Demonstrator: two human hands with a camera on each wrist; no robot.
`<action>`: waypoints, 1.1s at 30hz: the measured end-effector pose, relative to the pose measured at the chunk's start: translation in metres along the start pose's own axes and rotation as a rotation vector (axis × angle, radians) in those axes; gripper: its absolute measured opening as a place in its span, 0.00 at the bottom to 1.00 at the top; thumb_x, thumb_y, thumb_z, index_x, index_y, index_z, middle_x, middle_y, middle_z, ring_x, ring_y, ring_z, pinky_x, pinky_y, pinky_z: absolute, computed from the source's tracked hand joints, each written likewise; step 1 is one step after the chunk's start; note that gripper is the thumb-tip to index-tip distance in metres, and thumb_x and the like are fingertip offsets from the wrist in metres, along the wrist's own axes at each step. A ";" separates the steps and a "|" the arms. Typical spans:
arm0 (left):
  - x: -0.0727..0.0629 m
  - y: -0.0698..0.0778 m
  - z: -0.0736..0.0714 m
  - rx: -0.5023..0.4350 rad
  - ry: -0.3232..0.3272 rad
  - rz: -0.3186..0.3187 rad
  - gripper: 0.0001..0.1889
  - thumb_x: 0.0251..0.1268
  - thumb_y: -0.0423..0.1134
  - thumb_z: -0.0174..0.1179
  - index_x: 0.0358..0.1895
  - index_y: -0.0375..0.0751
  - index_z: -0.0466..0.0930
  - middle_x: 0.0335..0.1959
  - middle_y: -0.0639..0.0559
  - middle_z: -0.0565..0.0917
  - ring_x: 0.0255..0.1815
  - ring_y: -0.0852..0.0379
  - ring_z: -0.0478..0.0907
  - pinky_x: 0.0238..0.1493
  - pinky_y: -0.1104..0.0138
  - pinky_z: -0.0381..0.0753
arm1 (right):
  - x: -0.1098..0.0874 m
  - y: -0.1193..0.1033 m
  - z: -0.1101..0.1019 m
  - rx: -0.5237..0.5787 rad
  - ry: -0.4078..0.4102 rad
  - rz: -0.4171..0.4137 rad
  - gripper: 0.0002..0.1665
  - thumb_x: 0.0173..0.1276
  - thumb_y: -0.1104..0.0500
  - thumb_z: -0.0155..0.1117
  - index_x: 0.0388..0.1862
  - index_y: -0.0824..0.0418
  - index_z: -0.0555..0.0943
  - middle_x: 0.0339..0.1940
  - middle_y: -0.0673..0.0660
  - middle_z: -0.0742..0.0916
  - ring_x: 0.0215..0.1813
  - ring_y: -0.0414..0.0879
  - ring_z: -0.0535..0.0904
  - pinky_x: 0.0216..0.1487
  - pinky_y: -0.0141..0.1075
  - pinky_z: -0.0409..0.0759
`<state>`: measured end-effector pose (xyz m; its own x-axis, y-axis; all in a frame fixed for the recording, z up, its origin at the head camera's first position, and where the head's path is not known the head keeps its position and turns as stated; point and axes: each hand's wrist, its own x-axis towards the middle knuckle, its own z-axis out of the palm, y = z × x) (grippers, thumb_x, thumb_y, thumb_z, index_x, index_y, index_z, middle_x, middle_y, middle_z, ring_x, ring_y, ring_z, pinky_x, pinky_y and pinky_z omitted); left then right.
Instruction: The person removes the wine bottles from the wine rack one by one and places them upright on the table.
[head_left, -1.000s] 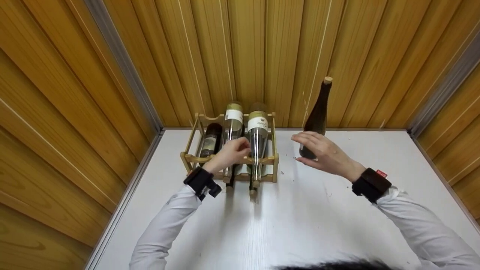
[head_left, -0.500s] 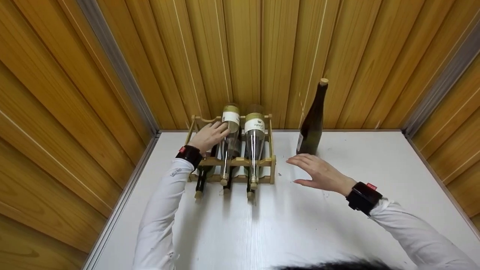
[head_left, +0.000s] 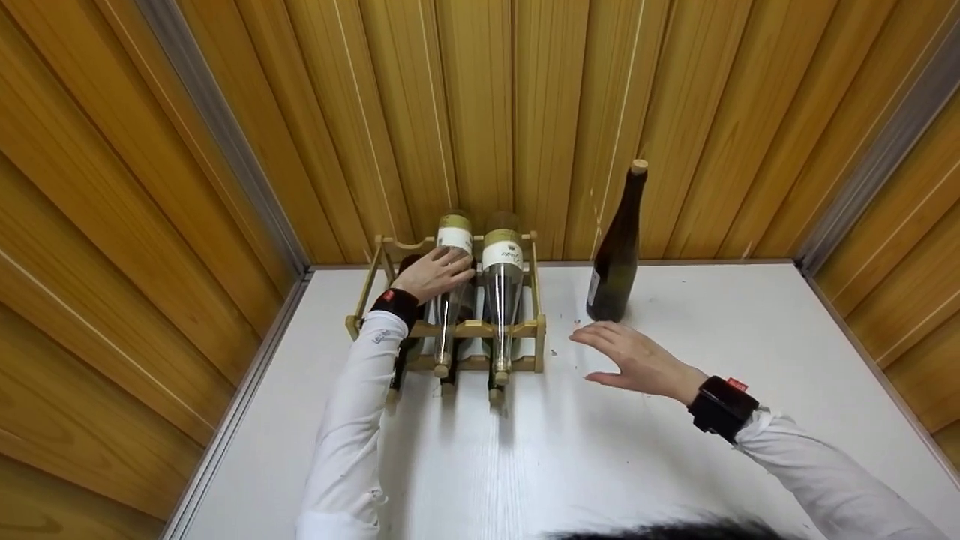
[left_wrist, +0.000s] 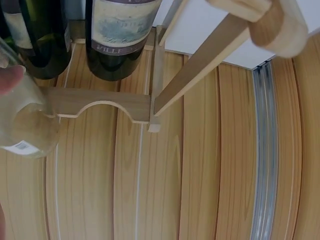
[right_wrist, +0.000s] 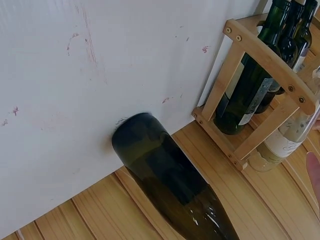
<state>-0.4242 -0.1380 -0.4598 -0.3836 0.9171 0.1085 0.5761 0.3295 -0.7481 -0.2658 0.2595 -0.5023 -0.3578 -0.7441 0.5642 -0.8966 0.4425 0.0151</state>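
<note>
My left hand point(head_left: 436, 274) lies over the middle clear wine bottle point(head_left: 444, 322) on the rack's upper level, fingers bent across its body near the white label. In the left wrist view, my thumb touches this clear bottle point(left_wrist: 27, 120) at the left edge. Beside it on the same level is a second clear wine bottle point(head_left: 502, 296). Both lie in the wooden wine rack point(head_left: 538, 324), necks toward me. A dark wine bottle with a cork point(head_left: 616, 262) stands upright right of the rack. My right hand point(head_left: 637, 360), thumb and fingers spread, is in front of it, holding nothing.
Several dark bottles lie on the rack's lower level, among them a labelled one point(left_wrist: 120, 37) under an upper slot point(left_wrist: 102, 102) that holds no bottle. The white tabletop point(head_left: 600, 465) meets wood-panelled walls point(head_left: 480, 112) behind and at the sides.
My left hand has moved from the front of the rack back and onto the middle clear bottle. My right hand has drawn away from the standing dark bottle, toward me.
</note>
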 end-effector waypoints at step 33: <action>0.008 -0.024 0.016 -0.422 -0.050 -0.006 0.32 0.65 0.20 0.65 0.68 0.53 0.82 0.76 0.38 0.80 0.79 0.32 0.75 0.64 0.41 0.88 | -0.004 -0.011 0.013 -0.030 0.033 -0.044 0.40 0.57 0.57 0.89 0.66 0.66 0.82 0.58 0.60 0.91 0.59 0.56 0.86 0.55 0.51 0.87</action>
<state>-0.4525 -0.1426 -0.4515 -0.4161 0.9065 0.0722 0.8149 0.4069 -0.4128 -0.2573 0.2512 -0.5153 -0.3093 -0.7464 0.5893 -0.9029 0.4250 0.0644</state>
